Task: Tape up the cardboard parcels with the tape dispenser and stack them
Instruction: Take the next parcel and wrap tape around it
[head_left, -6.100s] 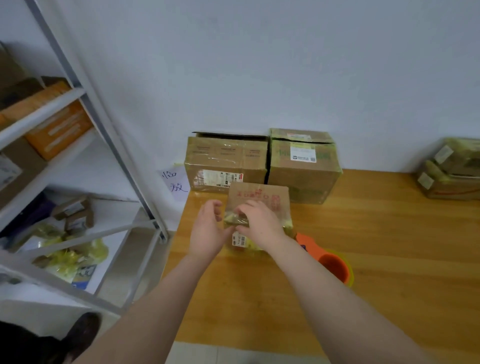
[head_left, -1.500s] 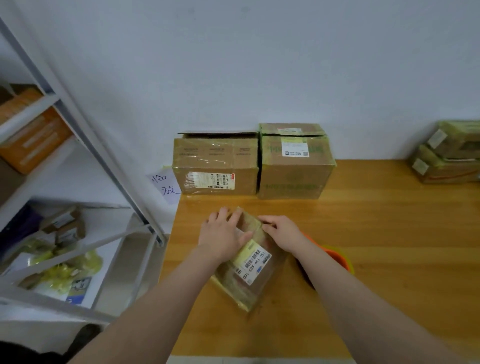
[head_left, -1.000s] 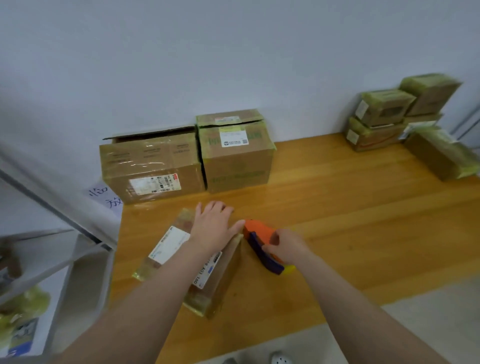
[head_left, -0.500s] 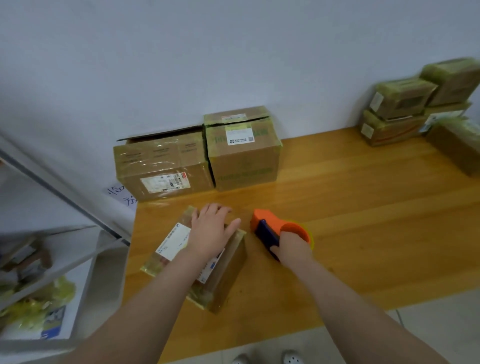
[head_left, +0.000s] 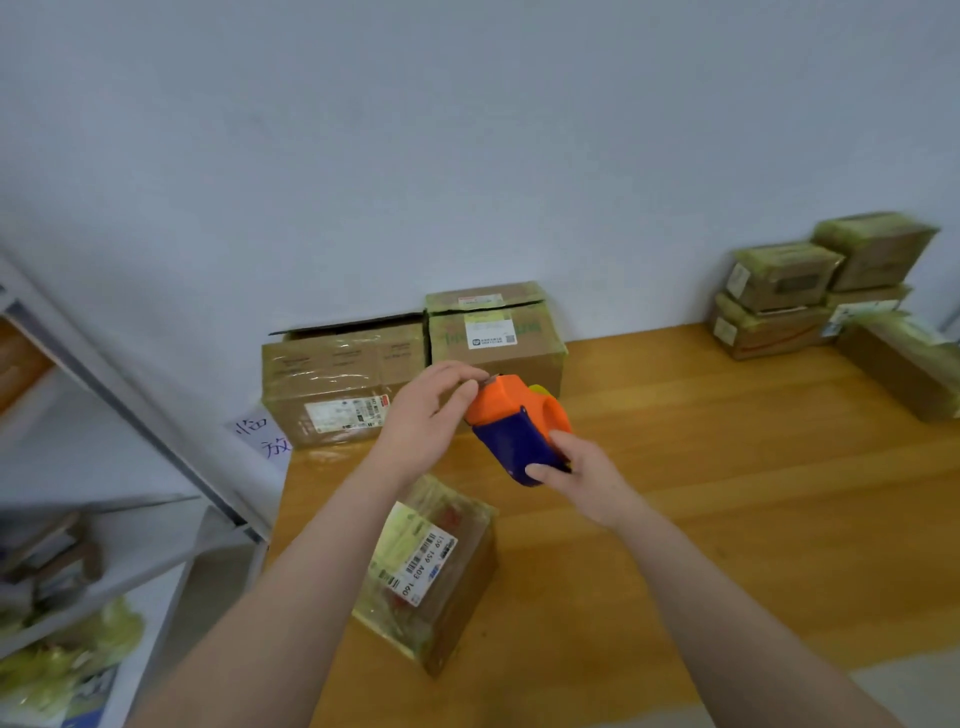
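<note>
Parcel (head_left: 431, 566) laid flat on table (head_left: 727, 493) near front edge, label up, clear of both hands. Dispenser (head_left: 511, 431) held off table above it: blue rear gripped by right hand (head_left: 587, 478), orange front tip pinched by left hand (head_left: 426, 415). Two boxes (head_left: 343, 379) set side by side at wall (head_left: 467, 156). Taped stack (head_left: 810, 296) seen far right.
</note>
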